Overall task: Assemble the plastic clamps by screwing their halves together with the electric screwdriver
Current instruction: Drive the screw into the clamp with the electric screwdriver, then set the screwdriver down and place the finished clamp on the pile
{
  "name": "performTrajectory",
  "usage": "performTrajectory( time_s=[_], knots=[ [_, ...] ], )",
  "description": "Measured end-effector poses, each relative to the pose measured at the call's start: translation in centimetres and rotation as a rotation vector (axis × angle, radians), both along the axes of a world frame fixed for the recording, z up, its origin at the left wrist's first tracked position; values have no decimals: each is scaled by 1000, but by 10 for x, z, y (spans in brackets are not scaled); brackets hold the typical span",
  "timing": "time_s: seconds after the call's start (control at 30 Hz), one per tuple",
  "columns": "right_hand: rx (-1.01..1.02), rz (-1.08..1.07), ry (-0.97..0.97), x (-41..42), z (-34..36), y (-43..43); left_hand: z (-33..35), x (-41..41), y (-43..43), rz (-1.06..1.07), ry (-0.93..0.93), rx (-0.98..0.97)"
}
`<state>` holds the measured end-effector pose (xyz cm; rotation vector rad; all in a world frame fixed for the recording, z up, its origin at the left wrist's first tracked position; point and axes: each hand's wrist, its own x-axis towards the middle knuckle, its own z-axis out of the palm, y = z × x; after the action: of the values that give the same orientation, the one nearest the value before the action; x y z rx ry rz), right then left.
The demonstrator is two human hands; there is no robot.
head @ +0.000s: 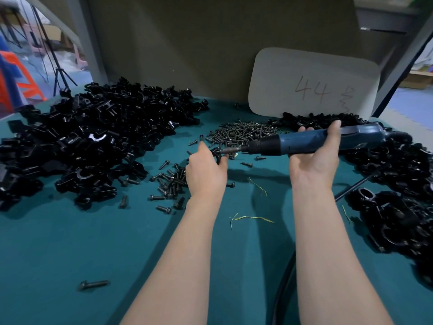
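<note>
My left hand (206,166) grips a small black plastic clamp (217,154) above the green table (70,242); most of the clamp is hidden by my fingers. My right hand (315,158) holds the blue electric screwdriver (304,143) lying horizontal, with its bit pointing left and its tip against the clamp. A large heap of loose black clamp halves (89,141) lies to the left. Black screws are piled behind my hands (241,133), and a second scatter of screws (171,181) lies left of my left wrist.
A pile of black clamps (398,202) covers the right side of the table. A white card marked 44 (311,87) leans against the back panel. The screwdriver's black cable (283,285) runs down by my right forearm. One stray screw (93,284) lies near the front.
</note>
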<state>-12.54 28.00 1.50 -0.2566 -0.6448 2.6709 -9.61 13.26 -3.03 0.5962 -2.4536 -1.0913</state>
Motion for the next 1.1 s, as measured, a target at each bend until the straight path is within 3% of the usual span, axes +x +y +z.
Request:
performTrajectory(
  time_s=[0.53, 1.1],
  knots=[
    [84, -25, 37, 1, 0, -9, -2, -3, -2, 39, 10, -49],
    [34, -25, 9, 3, 0, -5, -4, -2, -1, 51, 22, -77]
  ],
)
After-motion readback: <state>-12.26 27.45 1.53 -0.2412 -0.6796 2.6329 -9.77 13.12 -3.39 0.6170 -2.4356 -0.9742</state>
